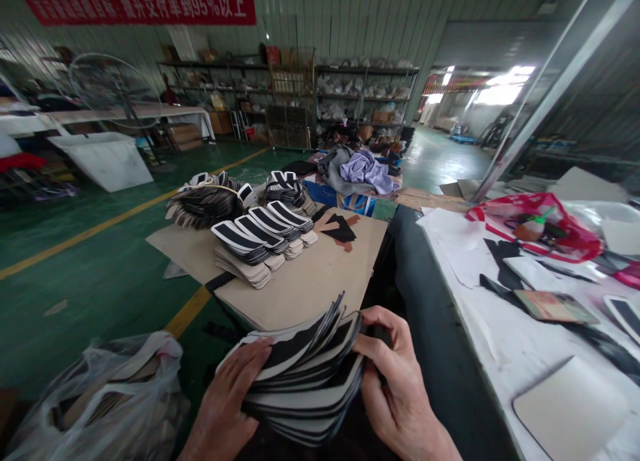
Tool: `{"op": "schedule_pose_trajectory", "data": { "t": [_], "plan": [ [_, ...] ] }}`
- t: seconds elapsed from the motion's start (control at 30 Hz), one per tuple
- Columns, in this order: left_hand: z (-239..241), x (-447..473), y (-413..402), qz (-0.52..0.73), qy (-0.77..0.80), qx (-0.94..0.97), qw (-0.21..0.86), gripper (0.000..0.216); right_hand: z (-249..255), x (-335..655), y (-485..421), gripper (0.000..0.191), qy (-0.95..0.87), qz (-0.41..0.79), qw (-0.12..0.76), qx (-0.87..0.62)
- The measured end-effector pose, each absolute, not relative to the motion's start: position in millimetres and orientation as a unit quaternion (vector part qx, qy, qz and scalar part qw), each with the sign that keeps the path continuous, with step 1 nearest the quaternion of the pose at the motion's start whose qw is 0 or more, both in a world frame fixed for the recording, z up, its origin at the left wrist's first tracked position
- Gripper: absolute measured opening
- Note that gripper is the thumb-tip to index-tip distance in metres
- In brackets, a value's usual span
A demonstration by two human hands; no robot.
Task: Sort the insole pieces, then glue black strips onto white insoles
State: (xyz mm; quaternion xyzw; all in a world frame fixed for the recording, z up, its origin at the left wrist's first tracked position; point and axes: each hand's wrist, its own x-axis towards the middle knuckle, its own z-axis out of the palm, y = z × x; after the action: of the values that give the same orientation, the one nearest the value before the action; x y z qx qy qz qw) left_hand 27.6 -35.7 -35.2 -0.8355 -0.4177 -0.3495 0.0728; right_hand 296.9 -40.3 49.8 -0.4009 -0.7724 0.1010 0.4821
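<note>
A thick stack of flat black-and-white pieces with rounded corners (305,388) is held between my two hands, close to my body. My left hand (233,394) wraps the stack's left end, fingers on the top and thumb along the side. My right hand (395,381) grips the right end, where thumb and fingertips pinch the corners of the upper pieces and the layers fan apart. Just beyond, a beige board-topped table (330,281) bears several neat piles of similar pieces (260,231). The underside of the held stack is hidden.
A tied bundle of pieces (207,201) and dark scraps (343,228) lie on the table. To the right stands a white-covered workbench (470,321) with a red plastic bag (545,228) and a beige panel (570,408). At lower left is a clear plastic bag (115,401) of pieces.
</note>
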Motion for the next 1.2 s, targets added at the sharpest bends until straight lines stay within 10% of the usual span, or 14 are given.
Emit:
{"op": "schedule_pose_trajectory", "data": {
  "t": [0.73, 1.2],
  "plan": [
    [-37.5, 27.8, -35.6, -0.357, -0.431, -0.824, 0.085, 0.073, 49.6, 294.0, -35.9, 0.041, -0.724, 0.108, 0.568, -0.376],
    [-25.6, 29.0, -36.0, -0.355, -0.414, -0.832, 0.099, 0.082, 77.3, 307.6, -29.8, 0.051, -0.744, 0.212, 0.476, -0.418]
  ]
}}
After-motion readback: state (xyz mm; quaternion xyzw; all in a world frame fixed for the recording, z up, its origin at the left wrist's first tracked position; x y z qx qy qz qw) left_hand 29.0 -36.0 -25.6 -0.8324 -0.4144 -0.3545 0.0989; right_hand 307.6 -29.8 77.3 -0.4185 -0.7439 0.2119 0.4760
